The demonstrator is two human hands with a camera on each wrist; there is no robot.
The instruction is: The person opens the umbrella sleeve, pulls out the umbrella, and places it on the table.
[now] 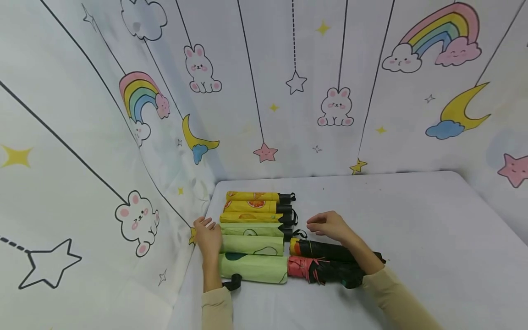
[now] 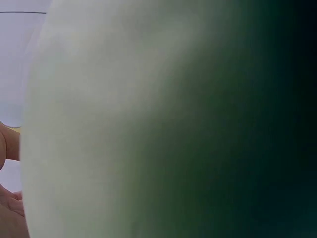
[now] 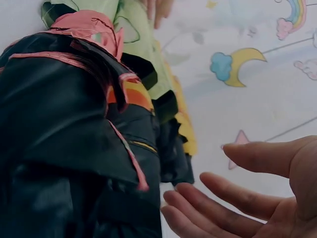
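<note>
Folded umbrellas (image 1: 252, 244), axes roughly left-to-right

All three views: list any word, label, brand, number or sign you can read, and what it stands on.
No text can be read on anything.
Yellow umbrellas: fruit pictures only.
Green umbrellas: printed shapes, no legible lettering.
Dark umbrellas: no legible lettering.
Backdrop: drawings only.
Left wrist view: mostly blurred, nothing legible.

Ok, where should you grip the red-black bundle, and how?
Probably round the middle of the red-black bundle, from the near side: that long edge faces bare table, while the front green roll blocks its left end and the black roll its far side.
</note>
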